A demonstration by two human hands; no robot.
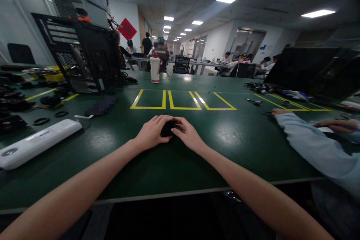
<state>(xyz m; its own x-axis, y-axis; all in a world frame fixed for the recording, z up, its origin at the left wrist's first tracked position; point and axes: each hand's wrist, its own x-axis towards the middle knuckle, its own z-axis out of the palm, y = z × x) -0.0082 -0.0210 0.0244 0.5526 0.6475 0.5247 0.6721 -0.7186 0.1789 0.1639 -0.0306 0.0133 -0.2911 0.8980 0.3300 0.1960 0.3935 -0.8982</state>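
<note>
Between my two hands, low over the green table [197, 165], is a small black object [167, 129] whose kind I cannot make out. My left hand [152, 132] wraps around its left side, fingers over the top and thumb below. From the right, my right hand [187, 133] pinches the object's edge with thumb and fingertips. Much of the object is hidden by the fingers. Just beyond the hands, yellow tape outlines [184, 108] mark the table surface.
A white power strip-like device [42, 142] lies at the left. Behind it stands an open black computer case [87, 56]. A white cup [155, 69] is at the back. On the right, a co-worker's sleeve [306, 142] reaches over the table near a dark tool [254, 102].
</note>
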